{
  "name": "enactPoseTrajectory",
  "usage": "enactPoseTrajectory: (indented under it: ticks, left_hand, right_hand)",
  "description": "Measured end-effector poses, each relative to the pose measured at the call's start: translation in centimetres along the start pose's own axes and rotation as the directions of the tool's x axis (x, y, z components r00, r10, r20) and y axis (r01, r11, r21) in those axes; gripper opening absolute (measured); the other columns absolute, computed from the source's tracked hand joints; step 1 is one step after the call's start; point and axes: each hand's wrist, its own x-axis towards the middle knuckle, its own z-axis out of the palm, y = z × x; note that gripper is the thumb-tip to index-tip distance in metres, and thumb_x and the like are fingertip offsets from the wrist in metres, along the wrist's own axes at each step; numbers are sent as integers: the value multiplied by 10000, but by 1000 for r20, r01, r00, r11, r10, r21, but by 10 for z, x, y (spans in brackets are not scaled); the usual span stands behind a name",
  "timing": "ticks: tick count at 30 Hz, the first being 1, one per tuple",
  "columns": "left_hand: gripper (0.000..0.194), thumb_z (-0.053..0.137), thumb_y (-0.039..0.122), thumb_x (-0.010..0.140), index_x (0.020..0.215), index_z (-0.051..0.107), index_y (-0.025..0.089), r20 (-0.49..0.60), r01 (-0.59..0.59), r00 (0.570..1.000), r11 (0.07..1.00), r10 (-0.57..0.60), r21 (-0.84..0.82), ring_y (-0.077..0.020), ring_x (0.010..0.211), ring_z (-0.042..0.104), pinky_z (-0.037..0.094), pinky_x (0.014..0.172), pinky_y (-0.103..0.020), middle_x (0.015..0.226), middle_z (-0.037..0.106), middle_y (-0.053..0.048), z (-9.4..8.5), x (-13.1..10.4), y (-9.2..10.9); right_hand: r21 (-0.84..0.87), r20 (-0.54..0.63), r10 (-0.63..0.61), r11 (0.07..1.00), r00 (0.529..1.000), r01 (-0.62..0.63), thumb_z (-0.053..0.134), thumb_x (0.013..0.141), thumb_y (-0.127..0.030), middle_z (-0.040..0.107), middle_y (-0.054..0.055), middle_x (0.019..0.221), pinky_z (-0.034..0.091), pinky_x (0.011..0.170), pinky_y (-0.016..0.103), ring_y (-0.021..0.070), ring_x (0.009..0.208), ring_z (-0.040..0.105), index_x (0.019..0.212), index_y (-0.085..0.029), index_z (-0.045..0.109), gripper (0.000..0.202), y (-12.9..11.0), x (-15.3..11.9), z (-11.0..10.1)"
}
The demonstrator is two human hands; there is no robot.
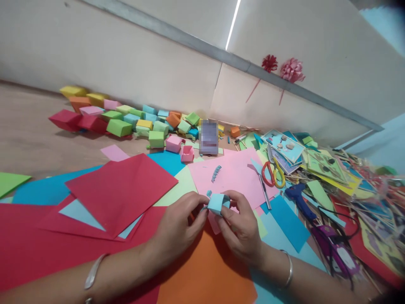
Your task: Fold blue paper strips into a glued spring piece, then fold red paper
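Note:
A small light blue folded paper box (216, 203) is held between both hands above orange paper (207, 270). My left hand (182, 221) pinches a thin part at the box's left side with thumb and fingertips. On the other side, my right hand (242, 226) grips the right edge of the box, its thumb and index finger around the opening. A curled, notched blue-grey paper strip (216, 173) lies on the pink sheet (202, 169) just beyond the box.
Many coloured paper boxes (119, 127) line the wall at the back left. Red sheets (123, 190) lie left. Scissors (278, 173), a craft knife (265, 190), a blue glue gun (300, 200) and piled papers are on the right.

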Motion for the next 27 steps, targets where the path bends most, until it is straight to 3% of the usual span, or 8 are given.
enactPoseTrajectory:
  ticks: [7, 10, 14, 20, 27]
  left_hand:
    - [144, 533, 228, 904, 924, 675, 210, -27, -134, 991, 991, 135, 20, -147, 693, 642, 502, 602, -235, 813, 700, -19, -1, -2, -4]
    - [118, 560, 232, 915, 957, 668, 213, -13, -179, 983, 981, 181, 67, -145, 676, 625, 499, 615, -244, 806, 687, -9, -1, -3, -3]
    - [132, 545, 211, 925, 990, 660, 213, -17, -244, 969, 963, 247, 116, -177, 810, 662, 518, 706, -275, 921, 713, -42, -1, -2, -1]
    - [140, 518, 226, 954, 1013, 644, 215, 21, -222, 975, 970, 221, 104, -181, 809, 673, 517, 720, -282, 911, 736, -33, -1, -4, -3]
    - [183, 517, 102, 889, 988, 627, 210, 11, -280, 960, 956, 280, 94, -162, 734, 650, 526, 669, -261, 867, 721, -22, 1, -5, -7]
  right_hand:
    - [84, 5, 65, 994, 998, -65, 582, 911, -121, 596, 121, 1146, 578, 748, 348, 227, 1040, 615, 1122, -219, 736, 279, 4, -3, 4]
    - [139, -15, 98, 986, 995, -95, 617, 908, -126, 607, 112, 1182, 591, 802, 353, 220, 1059, 642, 1084, -242, 759, 255, 7, -3, 4]
    - [172, -50, 115, 980, 992, -105, 646, 905, -131, 638, 101, 1247, 588, 906, 364, 212, 1098, 667, 1097, -273, 764, 266, 8, -3, 2]
    - [124, -44, 107, 987, 993, -101, 641, 912, -139, 631, 121, 1332, 576, 970, 397, 235, 1183, 650, 1151, -266, 753, 293, 13, -7, 3]
    - [63, -35, 69, 996, 997, -67, 652, 908, -163, 618, 136, 1345, 574, 964, 390, 241, 1203, 635, 1103, -240, 773, 242, 15, -8, 4]
